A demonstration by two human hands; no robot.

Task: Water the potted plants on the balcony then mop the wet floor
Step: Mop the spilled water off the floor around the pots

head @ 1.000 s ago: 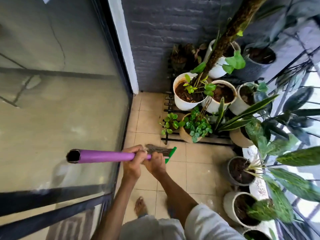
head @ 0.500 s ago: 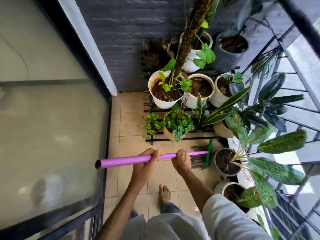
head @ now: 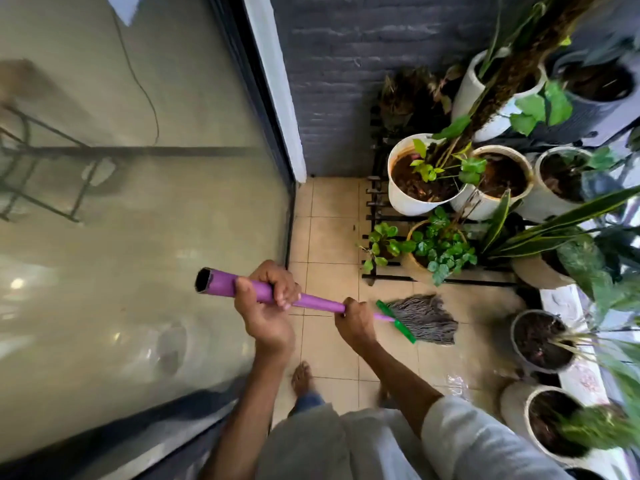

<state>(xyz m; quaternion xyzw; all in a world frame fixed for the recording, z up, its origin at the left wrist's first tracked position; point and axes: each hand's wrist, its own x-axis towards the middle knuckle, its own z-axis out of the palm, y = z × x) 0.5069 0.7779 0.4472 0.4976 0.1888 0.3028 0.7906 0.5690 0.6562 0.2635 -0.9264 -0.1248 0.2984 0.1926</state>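
Gripping the purple mop handle (head: pixel 313 301) with both hands: left hand (head: pixel 268 308) wrapped tight near the open upper end, right hand (head: pixel 355 320) clenched lower down, close to the green clamp (head: pixel 396 320). Running long axis from upper left down to lower right, open end pointing toward the glass door (head: pixel 138 220). Resting the grey mop head (head: pixel 424 318) on the tiled floor (head: pixel 332 237), strands fanning toward the potted plants (head: pixel 436 247) along the floor's right edge.

Large glass sliding door (head: pixel 138 209) from nine to eleven o'clock, dark grey brick wall (head: pixel 332 64) at twelve, black slatted stand (head: pixel 375 202) at two
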